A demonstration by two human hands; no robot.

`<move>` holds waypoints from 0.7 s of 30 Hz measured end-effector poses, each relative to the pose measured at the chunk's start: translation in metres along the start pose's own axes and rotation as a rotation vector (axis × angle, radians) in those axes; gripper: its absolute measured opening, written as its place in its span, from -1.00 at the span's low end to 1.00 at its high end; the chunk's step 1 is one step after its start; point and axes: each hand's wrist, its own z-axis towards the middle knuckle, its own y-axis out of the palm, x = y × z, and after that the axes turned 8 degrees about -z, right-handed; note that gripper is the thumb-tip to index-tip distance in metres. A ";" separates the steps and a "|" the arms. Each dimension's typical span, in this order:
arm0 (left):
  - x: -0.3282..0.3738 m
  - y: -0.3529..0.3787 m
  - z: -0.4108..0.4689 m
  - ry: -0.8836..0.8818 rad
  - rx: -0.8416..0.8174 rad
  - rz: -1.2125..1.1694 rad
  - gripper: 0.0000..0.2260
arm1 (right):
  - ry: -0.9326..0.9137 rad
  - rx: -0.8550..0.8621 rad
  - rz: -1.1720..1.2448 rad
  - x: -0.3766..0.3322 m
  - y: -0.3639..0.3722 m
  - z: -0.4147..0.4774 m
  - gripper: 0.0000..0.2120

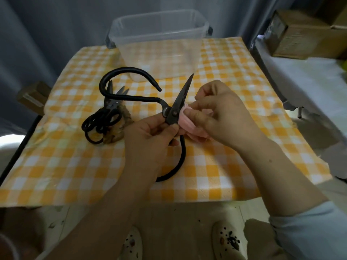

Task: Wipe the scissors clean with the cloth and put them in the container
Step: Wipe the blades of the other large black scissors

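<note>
One pair of large black-handled scissors (180,98) is being held just above the tabletop (65,166), blades appearing closed together and pointing up toward the container (131,53). The left grip (150,137) is pinching the pair just below the pivot, thumb and fingers curled on the metal; one handle loop is arching out to the left, the other is trailing down past the wrist. The right grip (219,121) is bunching the pink cloth (187,125) against the blades beside the pivot, fingers curled round it. Step judged in hand: wiping, low on the blade. The container is standing open-topped at the far side of the tabletop. Several smaller scissors (110,109) are lying heaped at the left. The next move is likely calling for a draw of the cloth toward the tip, fingers kept off the edge, before any reach forward to the container.
</note>
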 end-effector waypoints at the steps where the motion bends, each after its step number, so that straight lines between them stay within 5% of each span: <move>1: 0.000 0.000 0.000 0.000 -0.003 0.007 -0.77 | -0.010 -0.030 -0.024 0.000 -0.001 0.000 -0.79; 7: -0.001 -0.002 0.000 -0.004 -0.002 0.003 -0.77 | 0.142 -0.110 0.380 -0.003 -0.002 -0.002 -0.84; 13: 0.001 -0.001 0.000 0.005 -0.025 0.013 -0.75 | 0.070 -0.280 0.512 -0.003 -0.004 -0.003 -0.78; 21: 0.005 -0.001 -0.003 -0.017 -0.067 -0.054 -0.73 | 0.086 -0.228 0.581 0.000 0.004 -0.003 -0.82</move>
